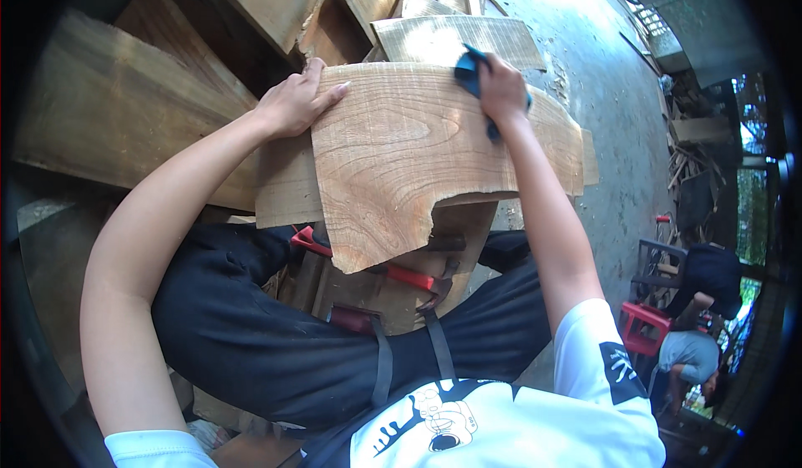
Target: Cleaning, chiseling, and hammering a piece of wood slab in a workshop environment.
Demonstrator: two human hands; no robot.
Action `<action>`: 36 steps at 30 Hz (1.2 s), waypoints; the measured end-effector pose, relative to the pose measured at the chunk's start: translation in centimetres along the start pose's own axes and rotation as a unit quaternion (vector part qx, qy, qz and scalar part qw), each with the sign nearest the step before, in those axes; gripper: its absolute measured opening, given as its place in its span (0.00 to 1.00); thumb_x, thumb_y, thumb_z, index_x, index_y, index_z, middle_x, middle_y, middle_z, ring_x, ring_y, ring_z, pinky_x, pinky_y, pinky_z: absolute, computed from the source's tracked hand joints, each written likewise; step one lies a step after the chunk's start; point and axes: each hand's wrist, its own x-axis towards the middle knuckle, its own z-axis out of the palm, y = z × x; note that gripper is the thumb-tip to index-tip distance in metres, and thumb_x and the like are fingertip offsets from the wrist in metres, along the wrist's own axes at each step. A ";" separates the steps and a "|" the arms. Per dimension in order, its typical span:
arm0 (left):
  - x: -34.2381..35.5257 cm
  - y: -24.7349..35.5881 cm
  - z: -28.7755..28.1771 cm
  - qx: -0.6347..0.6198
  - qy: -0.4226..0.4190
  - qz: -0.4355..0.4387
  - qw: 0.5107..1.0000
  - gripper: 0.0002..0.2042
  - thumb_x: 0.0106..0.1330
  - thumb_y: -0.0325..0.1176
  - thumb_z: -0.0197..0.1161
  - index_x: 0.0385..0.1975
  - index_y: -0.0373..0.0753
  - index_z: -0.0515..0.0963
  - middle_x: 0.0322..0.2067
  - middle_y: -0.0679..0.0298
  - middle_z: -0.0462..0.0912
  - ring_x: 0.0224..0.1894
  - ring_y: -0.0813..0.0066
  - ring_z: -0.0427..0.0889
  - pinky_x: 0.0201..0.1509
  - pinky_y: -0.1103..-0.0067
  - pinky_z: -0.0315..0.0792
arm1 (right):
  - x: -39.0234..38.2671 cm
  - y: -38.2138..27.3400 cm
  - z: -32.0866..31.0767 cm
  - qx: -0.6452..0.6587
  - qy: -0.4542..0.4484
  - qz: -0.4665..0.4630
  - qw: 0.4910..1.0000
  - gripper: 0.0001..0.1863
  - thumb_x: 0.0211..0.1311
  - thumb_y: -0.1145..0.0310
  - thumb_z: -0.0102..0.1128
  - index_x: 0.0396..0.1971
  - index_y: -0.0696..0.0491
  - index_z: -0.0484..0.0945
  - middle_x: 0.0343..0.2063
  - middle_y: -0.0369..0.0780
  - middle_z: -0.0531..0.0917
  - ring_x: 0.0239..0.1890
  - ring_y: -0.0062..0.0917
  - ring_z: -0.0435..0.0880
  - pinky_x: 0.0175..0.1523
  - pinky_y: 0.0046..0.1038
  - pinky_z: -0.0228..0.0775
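In the head view, a pale wood slab (393,159) with a curved top edge and a jagged notch at its lower edge rests across the person's lap, over black trousers (276,343). The left hand (294,100) lies flat on the slab's upper left corner, fingers spread, closing on nothing. The right hand (501,88) presses on the slab's top edge, its grip closed around a blue sanding pad (468,71). A red stool (401,276) shows under the slab. Rough planks (125,117) are stacked at the left. At the far right another person (693,351) bends near a red plastic stool (643,326) on the concrete floor (601,83).
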 end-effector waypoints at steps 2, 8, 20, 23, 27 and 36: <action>-0.2 0.6 -0.2 -0.003 -0.006 0.009 1.000 0.35 0.78 0.64 0.47 0.59 0.31 0.62 0.42 0.35 0.86 0.50 0.37 0.86 0.56 0.53 0.78 | -0.5 0.6 -0.5 0.029 0.033 -0.002 0.999 0.11 0.72 0.63 0.59 0.44 0.52 0.85 0.38 0.53 0.89 0.42 0.49 0.89 0.50 0.47 0.80; 0.1 -0.9 0.8 -0.021 0.013 0.017 1.000 0.31 0.80 0.60 0.44 0.59 0.33 0.62 0.42 0.33 0.85 0.50 0.34 0.85 0.57 0.52 0.76 | -0.8 -8.3 2.2 0.115 0.046 -0.087 0.988 0.11 0.68 0.66 0.62 0.46 0.51 0.86 0.40 0.49 0.89 0.45 0.46 0.88 0.53 0.45 0.79; 0.2 -2.0 1.2 -0.029 0.034 0.020 0.999 0.25 0.83 0.55 0.37 0.56 0.34 0.61 0.39 0.31 0.84 0.49 0.29 0.82 0.54 0.47 0.73 | -1.2 3.0 -0.7 -0.013 0.010 -0.025 1.000 0.14 0.72 0.68 0.57 0.52 0.53 0.84 0.48 0.48 0.88 0.52 0.45 0.86 0.60 0.44 0.77; 0.8 -0.8 1.2 -0.040 0.028 0.025 0.998 0.25 0.83 0.55 0.38 0.56 0.35 0.62 0.40 0.32 0.84 0.50 0.30 0.82 0.55 0.48 0.74 | -2.8 11.3 -2.2 -0.014 0.103 -0.039 0.994 0.11 0.71 0.67 0.60 0.48 0.51 0.86 0.48 0.46 0.88 0.54 0.43 0.85 0.62 0.43 0.74; 0.5 0.1 0.4 -0.024 -0.001 0.013 1.000 0.24 0.83 0.55 0.38 0.56 0.36 0.62 0.42 0.32 0.84 0.51 0.32 0.83 0.55 0.49 0.74 | -4.3 10.9 -2.1 -0.003 0.158 0.069 0.985 0.11 0.73 0.65 0.58 0.47 0.53 0.85 0.42 0.52 0.88 0.48 0.52 0.86 0.54 0.47 0.76; 1.1 -0.7 1.0 -0.006 0.006 0.042 0.999 0.22 0.84 0.53 0.36 0.53 0.37 0.63 0.41 0.37 0.84 0.48 0.33 0.83 0.54 0.49 0.75 | -7.5 -12.2 0.8 0.186 0.078 -0.056 0.978 0.08 0.69 0.71 0.59 0.43 0.56 0.83 0.47 0.52 0.87 0.61 0.49 0.82 0.75 0.51 0.61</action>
